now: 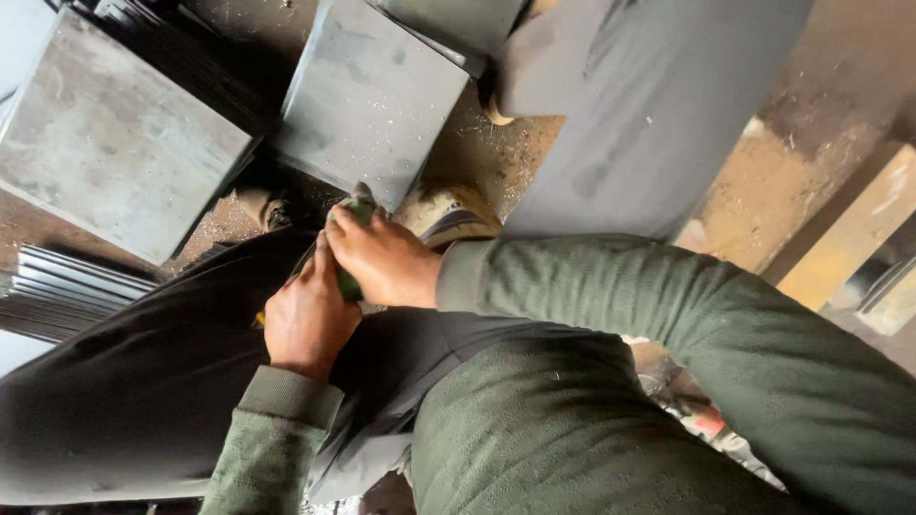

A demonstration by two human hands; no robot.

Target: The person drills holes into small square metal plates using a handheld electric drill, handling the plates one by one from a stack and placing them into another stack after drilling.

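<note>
green tool [360, 212] mostly hidden beneath both hands, kind unclear. left hand [307, 319] and right hand [382, 259] closed tight around it, above dark trouser leg [143, 381], near grey metal plate [367, 100].

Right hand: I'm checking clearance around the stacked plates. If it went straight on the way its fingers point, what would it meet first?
The right hand grips a green tool and points up-left. Straight on, it would probably first meet the edge of the grey square metal plate just beyond the tool's tip, though depth is unclear.
</note>
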